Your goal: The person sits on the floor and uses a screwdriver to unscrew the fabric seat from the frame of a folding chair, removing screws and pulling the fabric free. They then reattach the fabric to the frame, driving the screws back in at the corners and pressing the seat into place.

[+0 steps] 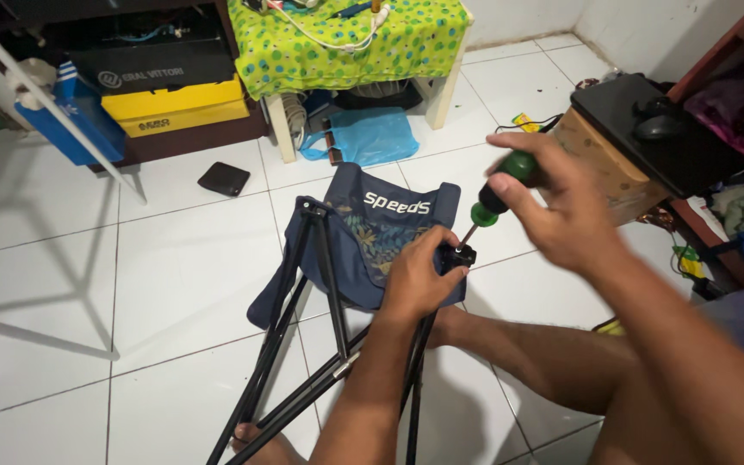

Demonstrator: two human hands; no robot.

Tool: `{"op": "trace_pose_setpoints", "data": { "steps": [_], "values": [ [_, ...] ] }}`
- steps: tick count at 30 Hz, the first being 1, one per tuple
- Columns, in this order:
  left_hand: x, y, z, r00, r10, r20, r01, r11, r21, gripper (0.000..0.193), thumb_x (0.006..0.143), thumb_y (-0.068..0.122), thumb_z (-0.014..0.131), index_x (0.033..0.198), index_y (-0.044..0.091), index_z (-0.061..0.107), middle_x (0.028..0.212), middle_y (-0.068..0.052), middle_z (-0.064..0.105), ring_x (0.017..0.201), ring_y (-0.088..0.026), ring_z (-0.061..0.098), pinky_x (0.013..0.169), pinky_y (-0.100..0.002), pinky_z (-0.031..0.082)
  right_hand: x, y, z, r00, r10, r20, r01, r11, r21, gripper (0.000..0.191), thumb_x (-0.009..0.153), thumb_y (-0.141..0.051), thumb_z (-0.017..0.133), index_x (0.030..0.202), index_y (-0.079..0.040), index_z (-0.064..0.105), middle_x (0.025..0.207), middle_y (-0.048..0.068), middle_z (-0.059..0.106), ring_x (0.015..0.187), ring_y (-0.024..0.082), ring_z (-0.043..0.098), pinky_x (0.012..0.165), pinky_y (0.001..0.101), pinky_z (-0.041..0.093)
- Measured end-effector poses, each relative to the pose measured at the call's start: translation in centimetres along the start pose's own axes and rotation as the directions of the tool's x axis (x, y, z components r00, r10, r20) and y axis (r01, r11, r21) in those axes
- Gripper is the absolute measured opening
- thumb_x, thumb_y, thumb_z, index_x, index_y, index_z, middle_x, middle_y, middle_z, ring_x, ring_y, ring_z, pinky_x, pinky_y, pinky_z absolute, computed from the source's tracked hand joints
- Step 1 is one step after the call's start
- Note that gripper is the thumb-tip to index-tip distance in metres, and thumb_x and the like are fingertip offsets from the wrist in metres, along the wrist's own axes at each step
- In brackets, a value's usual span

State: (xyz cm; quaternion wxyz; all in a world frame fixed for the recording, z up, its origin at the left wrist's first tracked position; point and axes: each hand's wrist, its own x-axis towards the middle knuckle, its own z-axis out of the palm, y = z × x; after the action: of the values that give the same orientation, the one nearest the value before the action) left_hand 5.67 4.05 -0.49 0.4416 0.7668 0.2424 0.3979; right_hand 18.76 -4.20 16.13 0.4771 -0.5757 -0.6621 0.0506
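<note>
Screwdriver (499, 188) in right hand (561, 207); left hand (415, 280) fingers grip chair frame (320, 258).

A lived-in home room: white tiled floor (174, 258), cloth-covered table (346, 39), stacked boxes (174, 103), clothes on shelves (734, 112).

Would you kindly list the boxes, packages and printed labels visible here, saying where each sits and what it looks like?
Black box: top of the stack under the shelf, upper left; flat, white print.
Yellow box: directly beneath it; flat, dark print.
Blue box: left of the stack, tilted; white stripes.
Cardboard box: right, behind the right hand; brown, black case on top.
Fabric seat label: navy folding stool; white lettering.
</note>
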Motion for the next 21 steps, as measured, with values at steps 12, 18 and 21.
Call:
{"op": "trace_pose_setpoints", "data": {
  "steps": [12,18,21],
  "values": [
    [0.1,-0.3,0.4,0.999,-0.043,-0.015,0.043,0.999,-0.034,0.037,0.08,0.015,0.08,0.11,0.009,0.059,0.099,-0.014,0.073,0.101,-0.038,0.07,0.083,-0.045,0.053,-2.9,1.8,-3.9,0.995,0.099,0.016,-0.082,0.892,-0.444,0.019,0.091,-0.022,0.081,0.093,-0.005,0.073,0.076,0.007,0.072,0.063,0.014,0.069,0.058,0.0288,0.051],
    [0.0,-0.1,0.4,1.0,-0.005,-0.027,0.004,1.0,-0.016,0.022,0.087,0.015,0.076,0.104,0.009,0.065,0.099,-0.013,0.073,0.097,-0.036,0.071,0.08,-0.042,0.054,-3.4,1.8,-4.7,0.984,-0.129,-0.122,0.073,0.921,-0.383,0.016,0.099,-0.012,0.081,0.096,0.001,0.072,0.083,0.009,0.073,0.069,0.011,0.069,0.062,0.0219,0.05],
    [0.0,0.0,0.4,1.0,-0.007,-0.029,0.007,1.0,-0.007,0.021,0.087,0.016,0.075,0.104,0.009,0.066,0.1,-0.013,0.073,0.096,-0.036,0.071,0.079,-0.042,0.054,-2.9,1.9,-3.8,0.981,-0.164,-0.102,0.112,0.914,-0.389,0.016,0.097,-0.012,0.082,0.097,0.001,0.072,0.085,0.01,0.072,0.069,0.011,0.069,0.062,0.0222,0.051]
  ]
}}
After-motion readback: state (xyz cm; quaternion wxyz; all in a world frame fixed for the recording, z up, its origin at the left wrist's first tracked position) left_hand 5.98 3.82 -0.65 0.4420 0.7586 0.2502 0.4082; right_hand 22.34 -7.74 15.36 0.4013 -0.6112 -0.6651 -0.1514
